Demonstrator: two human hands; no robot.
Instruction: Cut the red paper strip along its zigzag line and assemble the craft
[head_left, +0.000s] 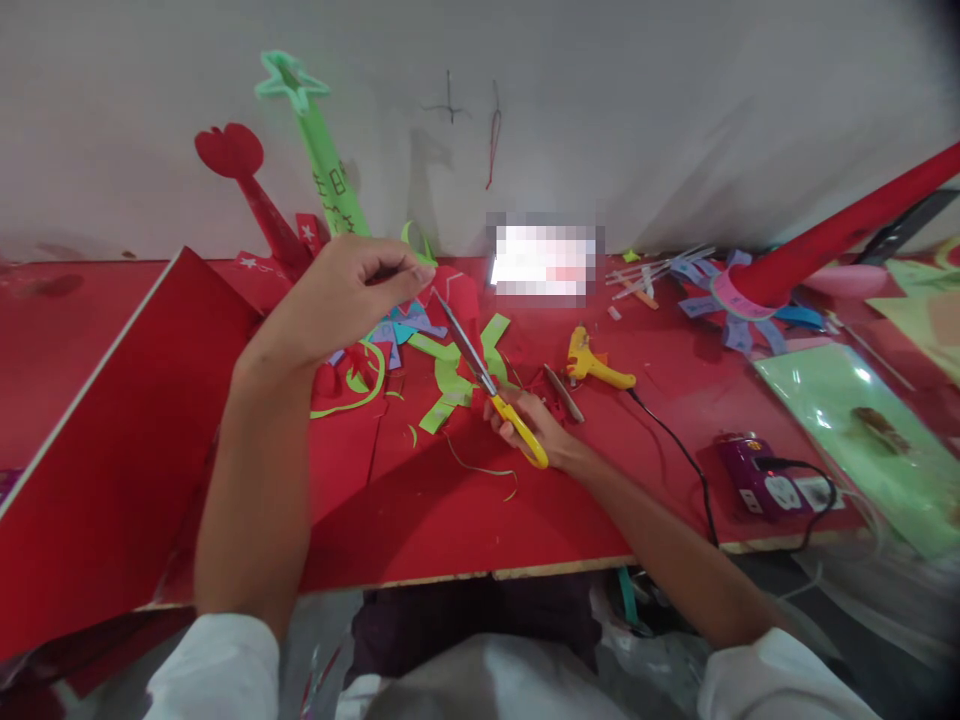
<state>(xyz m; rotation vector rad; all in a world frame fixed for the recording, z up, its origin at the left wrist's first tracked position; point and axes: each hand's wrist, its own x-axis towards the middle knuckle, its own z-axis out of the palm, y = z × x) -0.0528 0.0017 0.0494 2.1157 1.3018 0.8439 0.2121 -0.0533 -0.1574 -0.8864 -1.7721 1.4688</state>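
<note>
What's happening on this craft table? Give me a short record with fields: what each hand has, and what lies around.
left hand: raised, fingertips pinching a small piece, too small to identify
right hand: grip on yellow-handled scissors, blades open, pointing at the left fingertips
surface: red table
near hands: green paper scraps, yellow glue gun lying on the table
right side: purple power strip, green sheet
wall: red and green paper shapes leaning

Red table [465,520] with green paper scraps [450,385], yellow glue gun [596,365], purple power strip [757,485].
</note>
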